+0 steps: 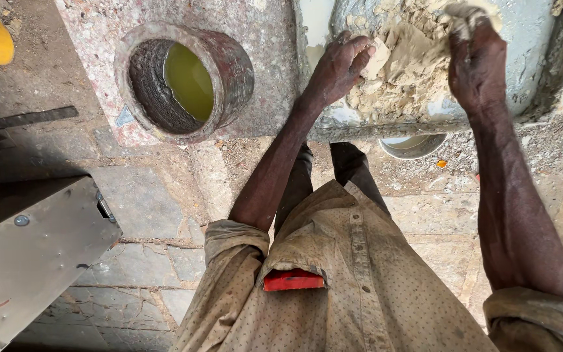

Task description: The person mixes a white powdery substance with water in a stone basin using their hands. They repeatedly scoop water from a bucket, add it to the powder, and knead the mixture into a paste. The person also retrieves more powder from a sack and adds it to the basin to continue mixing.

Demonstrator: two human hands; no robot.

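Two hands in the pale dough mound (412,65): left hand (340,65) pressing open-fingered, right hand (477,62) clenched on a clump; kneading seemingly midway, still crumbly.

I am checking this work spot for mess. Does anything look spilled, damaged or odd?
Little stands out. Crumbs of the pale beige clay lump lie scattered on the grey stone slab around the left hand and right hand, and grit litters the cracked stone floor. The round reddish pipe holds murky yellow-green liquid.
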